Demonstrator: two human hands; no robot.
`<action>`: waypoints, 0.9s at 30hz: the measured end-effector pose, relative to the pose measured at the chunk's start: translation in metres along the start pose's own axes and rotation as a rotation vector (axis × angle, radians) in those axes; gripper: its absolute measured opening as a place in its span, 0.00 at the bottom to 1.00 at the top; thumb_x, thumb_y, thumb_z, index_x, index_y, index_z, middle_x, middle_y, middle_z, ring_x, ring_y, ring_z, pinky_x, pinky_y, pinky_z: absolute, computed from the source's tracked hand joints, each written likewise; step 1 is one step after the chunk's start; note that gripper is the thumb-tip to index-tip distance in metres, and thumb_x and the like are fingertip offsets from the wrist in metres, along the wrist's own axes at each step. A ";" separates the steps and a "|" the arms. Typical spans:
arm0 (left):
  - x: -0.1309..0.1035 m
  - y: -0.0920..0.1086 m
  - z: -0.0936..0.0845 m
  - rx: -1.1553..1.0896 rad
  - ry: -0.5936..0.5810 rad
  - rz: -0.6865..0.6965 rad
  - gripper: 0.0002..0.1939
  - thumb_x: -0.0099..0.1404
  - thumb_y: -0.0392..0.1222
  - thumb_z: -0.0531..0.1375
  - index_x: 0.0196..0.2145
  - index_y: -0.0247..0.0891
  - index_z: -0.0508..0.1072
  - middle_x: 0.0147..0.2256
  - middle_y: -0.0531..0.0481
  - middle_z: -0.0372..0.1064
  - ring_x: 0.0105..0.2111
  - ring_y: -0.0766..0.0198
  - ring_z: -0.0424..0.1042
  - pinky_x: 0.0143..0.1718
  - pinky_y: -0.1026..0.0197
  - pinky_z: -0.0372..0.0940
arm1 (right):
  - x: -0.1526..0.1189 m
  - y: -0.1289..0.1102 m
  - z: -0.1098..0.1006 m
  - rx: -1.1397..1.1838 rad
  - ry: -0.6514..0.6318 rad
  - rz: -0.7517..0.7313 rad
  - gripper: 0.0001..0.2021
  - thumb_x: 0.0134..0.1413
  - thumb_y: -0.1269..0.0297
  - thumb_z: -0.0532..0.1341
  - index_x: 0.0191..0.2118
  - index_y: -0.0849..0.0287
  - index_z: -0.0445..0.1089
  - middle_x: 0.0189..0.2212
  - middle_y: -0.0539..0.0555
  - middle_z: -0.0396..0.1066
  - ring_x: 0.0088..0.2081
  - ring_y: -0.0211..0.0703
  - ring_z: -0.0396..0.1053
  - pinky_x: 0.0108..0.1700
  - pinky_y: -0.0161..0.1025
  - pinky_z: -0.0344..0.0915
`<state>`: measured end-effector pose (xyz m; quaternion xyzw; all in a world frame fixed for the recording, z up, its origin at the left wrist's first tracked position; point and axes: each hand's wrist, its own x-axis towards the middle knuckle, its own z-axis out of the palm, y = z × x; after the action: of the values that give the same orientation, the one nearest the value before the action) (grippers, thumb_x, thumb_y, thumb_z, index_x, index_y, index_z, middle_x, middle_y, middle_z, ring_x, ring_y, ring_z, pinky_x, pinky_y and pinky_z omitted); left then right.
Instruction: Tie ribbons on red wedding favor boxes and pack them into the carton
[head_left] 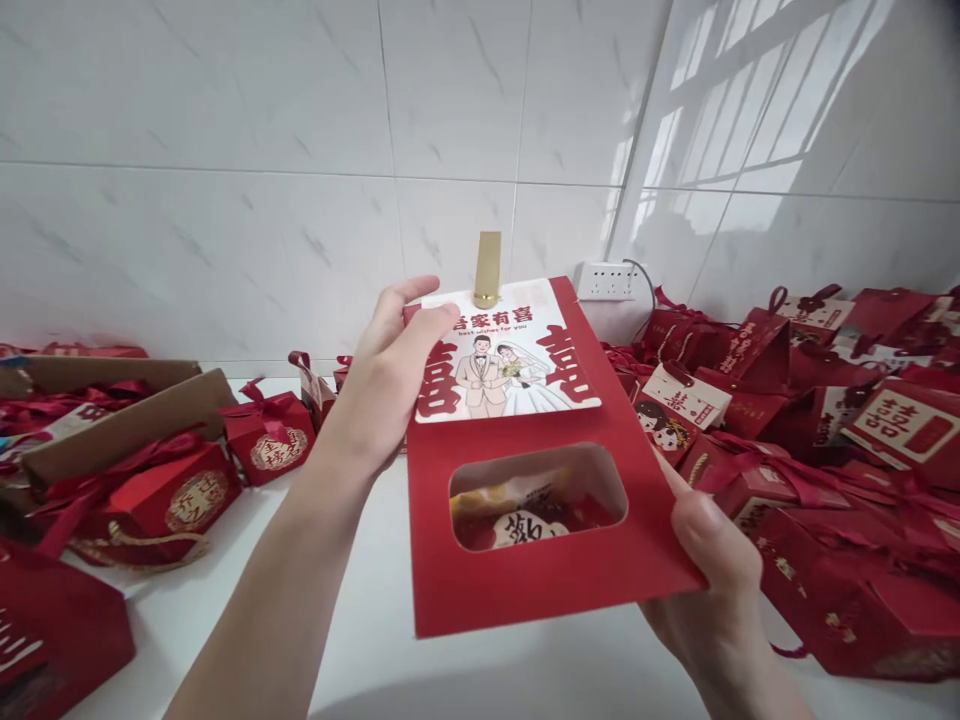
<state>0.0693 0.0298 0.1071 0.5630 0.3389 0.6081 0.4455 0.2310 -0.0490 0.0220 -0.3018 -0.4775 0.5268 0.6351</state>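
Observation:
A red gift bag (540,600) is held up in front of me, tilted slightly. Its folded white flap (517,390) shows a drawn bride and groom with red characters, and a gold strap (488,265) stands up at the top. Wrapped sweets (525,510) show through its rounded window. My left hand (397,360) is closed on the bag's upper left edge, thumb over the flap. At the lower right corner my right hand (712,550) grips the bag, thumb on the front and fingers behind, mostly hidden.
Red gift boxes (172,495) and an open cardboard box (135,420) stand on the white table (360,590) to the left. Many red boxes (855,570) are piled at right. A power strip (611,281) with a cable rests against the tiled wall (300,90).

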 end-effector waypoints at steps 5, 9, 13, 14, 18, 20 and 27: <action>-0.003 0.008 0.007 -0.045 0.009 -0.013 0.11 0.57 0.36 0.57 0.39 0.36 0.73 0.27 0.49 0.71 0.26 0.62 0.73 0.21 0.67 0.64 | -0.005 0.002 0.003 0.054 -0.066 -0.033 0.29 0.42 0.43 0.64 0.49 0.46 0.58 0.49 0.56 0.70 0.44 0.59 0.72 0.35 0.46 0.73; -0.005 0.010 0.008 -0.077 -0.010 -0.007 0.09 0.57 0.33 0.56 0.35 0.35 0.73 0.23 0.50 0.69 0.22 0.65 0.72 0.19 0.68 0.62 | -0.009 -0.003 0.007 0.078 -0.070 0.001 0.29 0.42 0.43 0.64 0.49 0.44 0.56 0.50 0.56 0.69 0.46 0.60 0.71 0.35 0.47 0.73; -0.005 0.008 0.007 -0.059 0.003 0.007 0.07 0.57 0.34 0.56 0.32 0.35 0.73 0.18 0.53 0.64 0.19 0.68 0.68 0.18 0.70 0.60 | -0.012 -0.007 0.009 0.047 -0.050 0.054 0.30 0.40 0.41 0.64 0.48 0.43 0.55 0.52 0.54 0.67 0.47 0.60 0.71 0.35 0.47 0.73; -0.004 0.008 0.007 -0.051 0.009 0.014 0.06 0.57 0.34 0.57 0.32 0.35 0.73 0.18 0.54 0.62 0.19 0.68 0.67 0.18 0.71 0.59 | -0.013 -0.007 0.009 0.044 -0.048 0.057 0.30 0.39 0.41 0.64 0.48 0.43 0.55 0.53 0.53 0.67 0.47 0.60 0.71 0.35 0.46 0.73; -0.004 0.008 0.007 -0.046 0.017 0.025 0.05 0.57 0.33 0.56 0.29 0.35 0.73 0.17 0.54 0.62 0.18 0.70 0.66 0.17 0.71 0.58 | -0.013 -0.007 0.008 0.007 -0.086 0.021 0.28 0.42 0.41 0.63 0.48 0.42 0.55 0.52 0.53 0.67 0.48 0.59 0.71 0.35 0.46 0.73; -0.004 0.009 0.008 -0.064 0.012 0.017 0.04 0.57 0.33 0.56 0.28 0.35 0.72 0.18 0.54 0.62 0.17 0.70 0.65 0.17 0.71 0.58 | -0.013 -0.008 0.007 -0.020 -0.086 0.026 0.28 0.43 0.41 0.61 0.48 0.42 0.54 0.53 0.54 0.67 0.49 0.59 0.70 0.35 0.47 0.74; -0.006 0.011 0.007 -0.057 -0.007 -0.008 0.05 0.60 0.32 0.56 0.30 0.33 0.71 0.17 0.57 0.60 0.14 0.76 0.59 0.17 0.73 0.56 | -0.014 -0.010 0.010 -0.022 -0.055 0.052 0.28 0.42 0.41 0.63 0.47 0.42 0.55 0.54 0.54 0.65 0.52 0.61 0.66 0.38 0.48 0.73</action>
<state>0.0742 0.0199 0.1154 0.5509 0.3220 0.6136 0.4651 0.2260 -0.0658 0.0307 -0.3066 -0.4927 0.5459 0.6044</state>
